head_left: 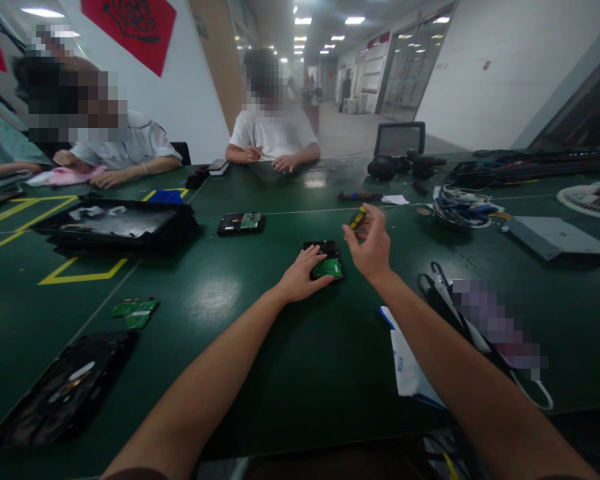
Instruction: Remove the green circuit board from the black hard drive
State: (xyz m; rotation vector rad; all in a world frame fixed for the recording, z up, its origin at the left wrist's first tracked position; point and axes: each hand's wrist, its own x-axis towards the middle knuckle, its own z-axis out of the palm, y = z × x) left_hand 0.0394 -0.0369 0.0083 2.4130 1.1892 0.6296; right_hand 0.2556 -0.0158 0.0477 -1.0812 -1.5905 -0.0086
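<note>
A hard drive (pixel 329 267) with a green circuit board lies on the green table in front of me. My left hand (pixel 304 275) spans it, fingers on its upper part and thumb along the near edge, holding it against the tabletop. Just right of the drive, my right hand (pixel 371 243) is raised and closed around a screwdriver (pixel 359 217) with a yellow and black handle. The screwdriver's tip is too small to make out. Another hard drive (pixel 241 223) with its board showing sits farther left. Nearer on the left are loose green circuit boards (pixel 136 312).
Stacked black trays (pixel 115 227) stand at the left, a black tray-like part (pixel 63 390) nearer. To the right are a bowl of cables (pixel 463 207), a grey metal box (pixel 563 238) and a white-blue packet (pixel 405 360). Another screwdriver (pixel 360 196) lies beyond. People sit across the table.
</note>
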